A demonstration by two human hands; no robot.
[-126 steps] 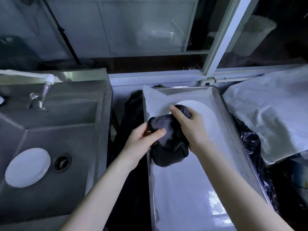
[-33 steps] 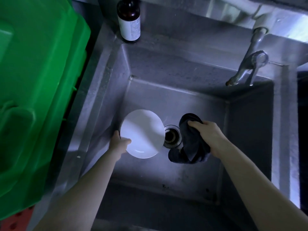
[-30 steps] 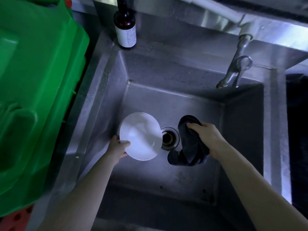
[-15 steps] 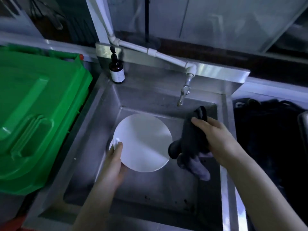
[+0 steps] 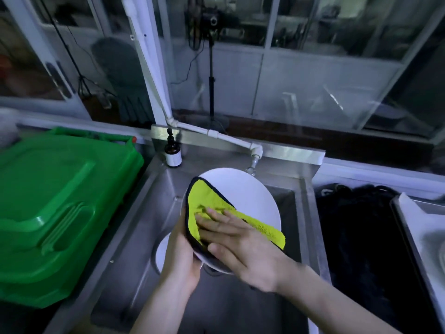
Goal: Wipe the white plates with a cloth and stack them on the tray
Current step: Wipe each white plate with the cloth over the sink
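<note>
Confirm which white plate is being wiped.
The raised plate: left hand holds its edge, right hand presses the yellow cloth flat on it. The other plate lies low in the sink, mostly hidden behind the left hand.

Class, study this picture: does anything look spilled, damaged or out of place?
Nothing stands out. The white plate looks intact, tilted over the sink in the left hand while the right hand presses the cloth on it.

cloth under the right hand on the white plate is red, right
No. The head view shows the cloth is yellow with a dark edge, not red; it does lie under the right hand on the white plate.
</note>
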